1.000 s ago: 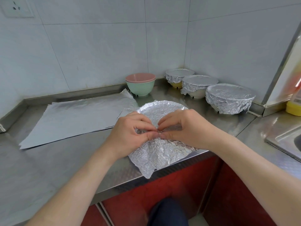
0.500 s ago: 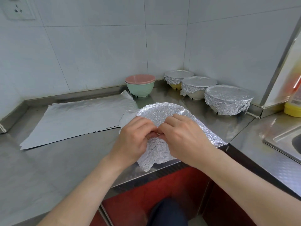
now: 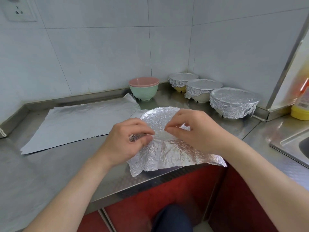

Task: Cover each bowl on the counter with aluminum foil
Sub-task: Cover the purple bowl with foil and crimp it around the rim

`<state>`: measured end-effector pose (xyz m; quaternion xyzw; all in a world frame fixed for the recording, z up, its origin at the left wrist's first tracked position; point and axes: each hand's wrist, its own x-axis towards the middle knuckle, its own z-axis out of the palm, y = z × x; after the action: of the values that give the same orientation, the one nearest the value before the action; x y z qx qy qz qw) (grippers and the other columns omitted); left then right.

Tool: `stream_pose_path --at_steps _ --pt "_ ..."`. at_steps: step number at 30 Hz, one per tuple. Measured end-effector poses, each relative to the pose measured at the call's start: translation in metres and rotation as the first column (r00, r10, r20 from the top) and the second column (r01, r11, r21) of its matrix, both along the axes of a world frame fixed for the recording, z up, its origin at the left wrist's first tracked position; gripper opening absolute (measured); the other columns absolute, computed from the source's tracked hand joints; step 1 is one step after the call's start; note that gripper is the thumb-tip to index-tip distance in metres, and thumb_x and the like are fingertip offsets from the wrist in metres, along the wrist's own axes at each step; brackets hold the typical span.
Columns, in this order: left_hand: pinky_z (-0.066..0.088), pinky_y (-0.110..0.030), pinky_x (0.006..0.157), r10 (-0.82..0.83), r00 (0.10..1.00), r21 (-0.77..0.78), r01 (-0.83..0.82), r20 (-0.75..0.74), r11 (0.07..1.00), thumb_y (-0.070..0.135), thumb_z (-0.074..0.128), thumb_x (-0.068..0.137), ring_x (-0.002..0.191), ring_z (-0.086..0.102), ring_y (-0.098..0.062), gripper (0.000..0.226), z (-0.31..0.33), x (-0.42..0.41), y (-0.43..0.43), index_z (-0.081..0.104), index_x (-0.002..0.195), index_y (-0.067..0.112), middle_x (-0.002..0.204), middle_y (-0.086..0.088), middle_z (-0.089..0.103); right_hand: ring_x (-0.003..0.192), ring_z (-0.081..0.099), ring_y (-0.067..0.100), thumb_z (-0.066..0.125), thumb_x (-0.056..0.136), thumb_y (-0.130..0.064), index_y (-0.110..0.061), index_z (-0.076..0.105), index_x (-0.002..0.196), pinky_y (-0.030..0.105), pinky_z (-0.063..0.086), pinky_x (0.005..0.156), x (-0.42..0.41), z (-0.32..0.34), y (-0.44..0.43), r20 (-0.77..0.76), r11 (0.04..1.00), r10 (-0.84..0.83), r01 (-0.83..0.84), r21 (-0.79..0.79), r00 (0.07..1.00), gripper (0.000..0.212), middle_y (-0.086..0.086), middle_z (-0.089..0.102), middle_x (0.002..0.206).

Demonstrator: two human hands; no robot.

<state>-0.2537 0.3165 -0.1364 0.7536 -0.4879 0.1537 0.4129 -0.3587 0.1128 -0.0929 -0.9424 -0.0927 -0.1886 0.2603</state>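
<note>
A bowl sits near the counter's front edge under a crinkled foil sheet [image 3: 168,153]; the bowl itself is hidden. My left hand [image 3: 124,139] pinches a bunched fold of that foil at the bowl's left side. My right hand [image 3: 192,129] pinches the foil at the near rim with thumb and fingertips. Loose foil hangs toward the counter edge. Three foil-covered bowls [image 3: 234,104] stand in a row in the back right corner. A pink bowl stacked in a green bowl [image 3: 143,91] stands uncovered by the back wall.
Flat foil sheets [image 3: 80,121] lie stacked on the steel counter [image 3: 50,168] to the left. A sink rim [image 3: 294,144] is at the far right, with a yellow bottle [image 3: 299,108] behind it. A wall socket [image 3: 18,10] is at the upper left.
Both hands were close together on the near rim. They have moved apart, the left hand to the left side and the right hand up over the rim, and more foil lies spread forward.
</note>
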Motion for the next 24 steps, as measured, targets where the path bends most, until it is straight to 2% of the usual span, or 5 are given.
stream_pose_path --at_steps 3,7,13,17,24 --pt "0.047 -0.019 0.079 0.001 1.0 -0.01 -0.001 -0.019 1.0 0.029 0.071 0.08 0.087 0.063 -0.009 0.014 0.002 -0.003 -0.002 0.078 0.086 0.018 0.087 0.012 0.068 0.089 0.057 0.001 0.074 0.084 -0.03 -0.027 0.077 0.091 0.019 0.043 0.08 0.0 -0.004 -0.004 -0.09 0.999 0.016 -0.012 0.04 0.996 0.009 -0.013 0.064 0.092" --pt "0.046 -0.02 0.076 0.014 0.999 0.018 -0.014 0.038 1.0 0.036 0.075 0.075 0.083 0.059 -0.007 0.014 0.003 -0.009 -0.013 0.078 0.079 0.023 0.08 0.014 0.067 0.085 0.058 0.005 0.079 0.079 -0.029 -0.025 0.078 0.085 0.023 0.045 0.077 0.0 -0.009 0.001 -0.039 0.998 0.028 -0.026 0.059 0.999 0.008 -0.01 0.065 0.089" --pt "0.046 -0.025 0.069 -0.027 0.997 0.031 0.025 0.071 0.999 0.029 0.075 0.075 0.079 0.058 -0.009 0.011 0.0 -0.008 -0.019 0.077 0.078 0.019 0.078 0.012 0.065 0.078 0.051 0.007 0.075 0.082 -0.029 -0.022 0.073 0.092 0.026 0.042 0.072 0.0 -0.021 0.005 0.063 0.989 0.045 -0.036 -0.145 0.997 0.012 -0.006 0.061 0.088" --pt "0.047 -0.026 0.07 -0.04 0.998 0.012 0.04 0.041 0.999 0.027 0.075 0.076 0.079 0.059 -0.009 0.01 -0.001 -0.007 -0.019 0.077 0.079 0.018 0.079 0.012 0.065 0.073 0.057 0.023 0.075 0.079 -0.021 -0.016 0.069 0.083 0.034 0.046 0.062 0.003 -0.033 0.012 0.212 0.957 0.048 0.015 -0.29 0.976 0.009 0.0 0.061 0.076" --pt "0.047 -0.029 0.068 -0.011 0.999 -0.024 0.012 0.034 1.0 0.033 0.077 0.072 0.077 0.058 -0.01 0.017 -0.005 -0.011 -0.022 0.079 0.082 0.019 0.077 0.01 0.066 0.056 0.054 0.024 0.086 0.063 -0.008 -0.012 0.065 0.072 0.029 0.044 0.052 0.007 -0.039 0.019 0.297 0.919 0.039 0.082 -0.386 0.954 0.023 0.003 0.057 0.063"
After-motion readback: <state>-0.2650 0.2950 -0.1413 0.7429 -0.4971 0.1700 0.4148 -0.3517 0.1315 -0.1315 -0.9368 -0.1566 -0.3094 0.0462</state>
